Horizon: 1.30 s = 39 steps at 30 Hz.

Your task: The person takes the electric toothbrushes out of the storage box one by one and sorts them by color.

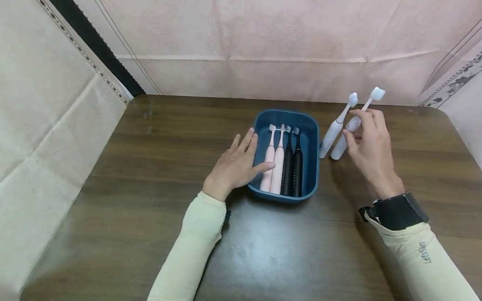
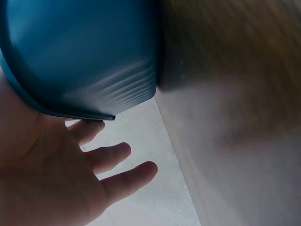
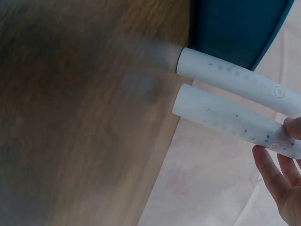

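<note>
A blue bin [image 1: 312, 164] holds two pink electric toothbrushes [image 1: 277, 169] and two black ones [image 1: 297, 172], side by side. My left hand [image 1: 234, 165] rests at the bin's left rim, fingers spread and straight, thumb reaching over the inside; the left wrist view shows the palm against the blue wall [image 2: 84, 61]. To the right of the bin, my right hand [image 1: 371, 146] pinches a white electric toothbrush [image 3: 225, 120] by its handle, head up. Another white toothbrush [image 1: 331, 137] stands upright between it and the bin. Whether the held brush's base touches the table cannot be told.
The brown wooden table [image 1: 124, 214] has rounded corners. Pale patterned cloth [image 1: 257, 23] hangs behind its far edge and along the sides. A black strip [image 1: 99, 44] runs down to the far left corner.
</note>
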Tool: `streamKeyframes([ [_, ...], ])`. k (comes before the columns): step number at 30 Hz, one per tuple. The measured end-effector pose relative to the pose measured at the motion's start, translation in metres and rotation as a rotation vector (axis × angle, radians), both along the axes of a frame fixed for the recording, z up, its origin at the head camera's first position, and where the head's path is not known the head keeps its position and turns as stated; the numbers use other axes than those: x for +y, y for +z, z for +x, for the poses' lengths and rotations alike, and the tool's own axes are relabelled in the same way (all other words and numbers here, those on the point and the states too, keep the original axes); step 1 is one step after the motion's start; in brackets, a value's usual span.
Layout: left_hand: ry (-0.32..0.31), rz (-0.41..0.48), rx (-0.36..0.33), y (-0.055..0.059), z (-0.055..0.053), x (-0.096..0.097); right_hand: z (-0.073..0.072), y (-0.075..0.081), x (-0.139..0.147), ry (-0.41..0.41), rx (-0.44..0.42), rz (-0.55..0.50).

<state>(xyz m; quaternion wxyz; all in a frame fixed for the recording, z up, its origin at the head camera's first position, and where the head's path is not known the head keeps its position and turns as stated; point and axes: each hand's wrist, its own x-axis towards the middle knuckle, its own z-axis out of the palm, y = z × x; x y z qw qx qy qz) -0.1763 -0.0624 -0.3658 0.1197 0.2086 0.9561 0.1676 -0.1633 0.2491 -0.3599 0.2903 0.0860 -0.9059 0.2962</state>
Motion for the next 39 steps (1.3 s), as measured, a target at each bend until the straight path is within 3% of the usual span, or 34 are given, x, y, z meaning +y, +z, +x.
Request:
streamKeyframes([
  [39, 0.015, -0.009, -0.003, 0.000, 0.000, 0.002, 0.004, -0.012, -0.001, 0.010, -0.046, 0.027],
])
